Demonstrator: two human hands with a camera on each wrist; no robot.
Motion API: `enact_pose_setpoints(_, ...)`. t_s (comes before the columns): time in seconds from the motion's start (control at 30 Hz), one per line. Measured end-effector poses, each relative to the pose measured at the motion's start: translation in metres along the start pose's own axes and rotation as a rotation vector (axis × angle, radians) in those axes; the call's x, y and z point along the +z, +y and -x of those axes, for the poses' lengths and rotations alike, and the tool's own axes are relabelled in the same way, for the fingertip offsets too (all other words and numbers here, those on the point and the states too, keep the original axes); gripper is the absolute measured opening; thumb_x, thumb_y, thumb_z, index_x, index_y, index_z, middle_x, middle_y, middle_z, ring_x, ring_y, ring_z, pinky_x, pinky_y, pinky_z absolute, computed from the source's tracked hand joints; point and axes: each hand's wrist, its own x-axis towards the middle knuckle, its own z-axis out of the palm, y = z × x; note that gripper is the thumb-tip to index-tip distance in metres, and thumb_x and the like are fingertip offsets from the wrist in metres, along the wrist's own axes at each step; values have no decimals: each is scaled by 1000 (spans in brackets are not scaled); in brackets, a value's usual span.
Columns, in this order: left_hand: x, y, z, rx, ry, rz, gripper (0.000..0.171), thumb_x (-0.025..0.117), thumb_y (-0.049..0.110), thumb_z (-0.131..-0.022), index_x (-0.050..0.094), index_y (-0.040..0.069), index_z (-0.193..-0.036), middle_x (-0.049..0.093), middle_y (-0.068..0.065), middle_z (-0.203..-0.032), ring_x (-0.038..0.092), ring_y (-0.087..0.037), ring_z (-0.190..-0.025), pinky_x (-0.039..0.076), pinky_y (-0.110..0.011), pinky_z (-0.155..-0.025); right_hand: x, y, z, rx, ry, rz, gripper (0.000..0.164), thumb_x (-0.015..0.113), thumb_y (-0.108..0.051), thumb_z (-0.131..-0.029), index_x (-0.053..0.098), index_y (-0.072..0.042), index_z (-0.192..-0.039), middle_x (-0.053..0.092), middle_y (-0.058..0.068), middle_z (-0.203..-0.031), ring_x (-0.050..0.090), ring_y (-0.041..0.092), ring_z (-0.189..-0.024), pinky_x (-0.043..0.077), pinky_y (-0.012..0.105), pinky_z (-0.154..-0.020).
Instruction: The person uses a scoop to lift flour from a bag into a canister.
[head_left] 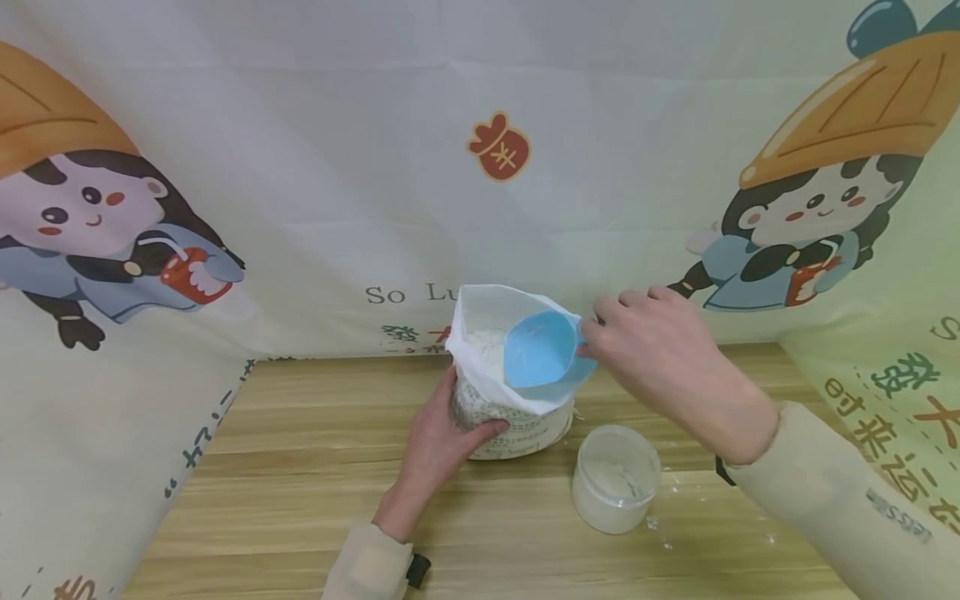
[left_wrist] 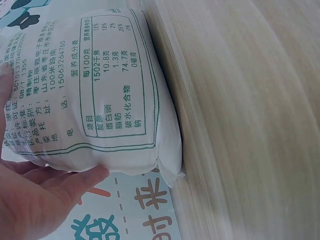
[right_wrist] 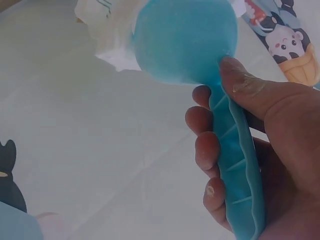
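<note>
A white printed flour bag (head_left: 517, 429) stands upright with its mouth open and white flour (head_left: 486, 350) showing inside. My left hand (head_left: 442, 433) holds the bag's left side, thumb across its front. In the left wrist view the fingers curve round the bag (left_wrist: 115, 90), over green printing. My right hand (head_left: 645, 358) grips the handle of a blue scoop (head_left: 538, 350), whose bowl is tilted in the bag's mouth. The right wrist view shows the fingers wrapped round the ribbed handle (right_wrist: 235, 170), with white powder on the thumb. The bowl's inside is visible from the head view only.
A clear round jar (head_left: 615, 483), with some white powder in it, sits on the wooden table (head_left: 300, 467) to the bag's right. White specks lie beside the jar. A printed cloth (head_left: 360, 150) rises behind and along both sides.
</note>
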Motion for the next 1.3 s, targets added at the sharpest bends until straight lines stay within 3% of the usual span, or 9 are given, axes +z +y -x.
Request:
enact_pose_setpoints(0.27,0,1,0,1,9,-4,108,94,41,-73,35,18,-160,51,-12,-155,46,-37,-142,39,-59,-115,-6,1,-9,-26,-59,22,28,88,-36,-82,76,-10,-84,48,0,-66,49,19,-55,38,29,-48)
enact_pose_setpoints(0.63,-1,0,1,6,9,2,109,94,42,-73,35,18,-161,51,-12,-154,47,-38,-141,40,-61,-113,-11,-1,-22,-44,-169,-13,31,88,-28,-82,66,-17,-64,43,-1,-60,41,17,-53,34,28,-47)
enact_pose_setpoints(1.1,0,0,1,3,13,-8,107,94,41,-73,36,16,-160,52,-12,-154,48,-38,-140,41,-60,-113,-1,6,-34,-54,-298,-149,27,86,-32,-85,72,-17,-68,45,-4,-61,37,14,-54,35,27,-44)
enact_pose_setpoints(1.3,0,1,0,2,6,-14,106,95,42,-72,38,17,-159,54,-12,-152,50,-37,-139,41,-60,-113,6,5,-36,-29,-373,-198,20,84,-34,-87,77,-18,-76,47,-6,-64,41,13,-56,38,27,-45)
